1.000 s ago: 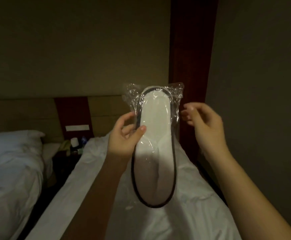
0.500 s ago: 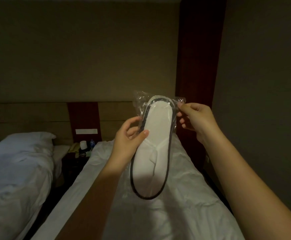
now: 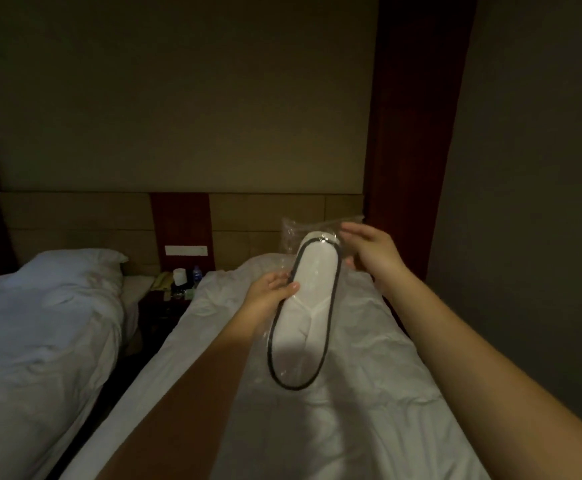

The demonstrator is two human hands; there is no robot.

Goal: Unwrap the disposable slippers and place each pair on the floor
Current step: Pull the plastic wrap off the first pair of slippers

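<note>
A white disposable slipper pair (image 3: 308,306) with black edging sits inside a clear plastic wrapper (image 3: 291,230), held up above the bed. My left hand (image 3: 270,294) grips the pack at its left edge, thumb across the front. At the pack's top right, my right hand (image 3: 372,251) touches the wrapper's loose upper end; its fingertips are at the plastic, though whether they pinch it is unclear. The slipper's heel end points down toward me.
A white-sheeted bed (image 3: 369,393) lies below the pack, a second bed (image 3: 40,341) to the left. Between them a dark nightstand (image 3: 164,306) carries a phone, a cup and a bottle. A headboard (image 3: 74,220) and a dark red pillar (image 3: 417,133) stand behind.
Both hands and the pack sit lower and further right in view. My right hand came in from apart to the wrapper's top corner. The pack tilted slightly.
</note>
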